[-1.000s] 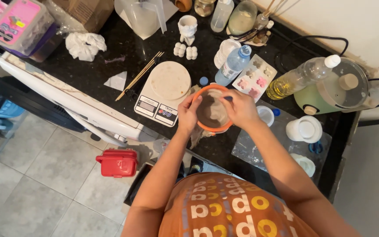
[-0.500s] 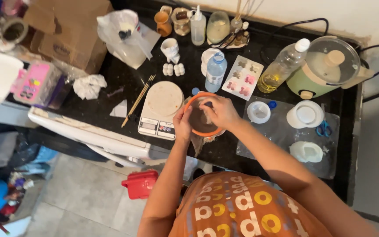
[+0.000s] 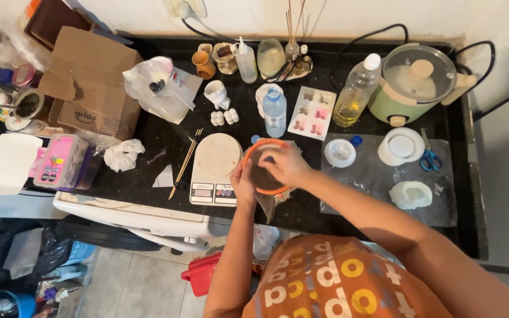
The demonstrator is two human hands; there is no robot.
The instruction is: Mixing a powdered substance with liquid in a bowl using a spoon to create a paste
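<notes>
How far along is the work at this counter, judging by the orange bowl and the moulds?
Done: the white rectangular mould tray holds pink and pale shapes, and small white cast pieces lie loose. In hand: the left hand steadies the round orange-rimmed bowl while the right hand works inside; its contents are hidden. Left: the white kitchen scale platform sits bare, and the white round moulds look unfilled.

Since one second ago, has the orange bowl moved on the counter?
No. The orange bowl sits just right of the kitchen scale, as before, between both hands. Only the camera view shifted.
</notes>
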